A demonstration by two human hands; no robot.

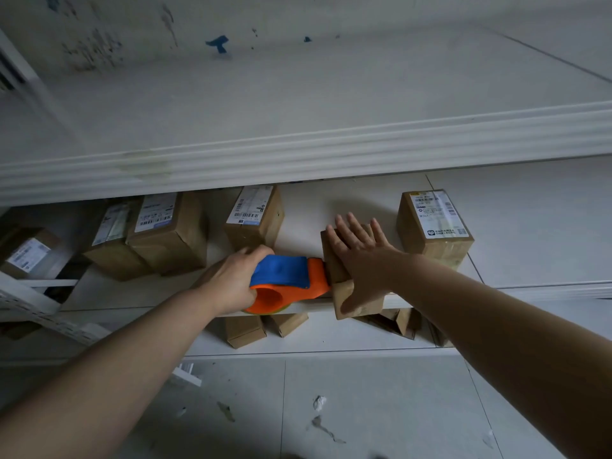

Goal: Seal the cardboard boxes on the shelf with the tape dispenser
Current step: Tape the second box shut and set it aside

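The left grip (231,279) is clenched around the handle of the dispenser (288,276), an orange body with a blue cover. The dispenser lies at the front edge of the middle shelf (314,207), and its orange nose touches the left side of a small box (357,303).

That box sits at the shelf's front edge, its near end just over the lip. The right grip (361,256) lies flat on top of it, released, with the fingers straight and spread, pressing down; it grasps nothing.

Other boxes stand on the same shelf. A labelled box (433,223) is just to the right of the pressed one. Another labelled box (255,217) stands behind the dispenser. Two more (169,230) are close together further left, and one (29,253) is at the far left in shadow.

The upper shelf (298,154) crosses the view above them and hides their far ends. On the lower shelf (331,339), below the hands, are several plain boxes (245,329), some partly hidden behind the forearms. The tiled floor (364,409) below is stained and holds small scraps.
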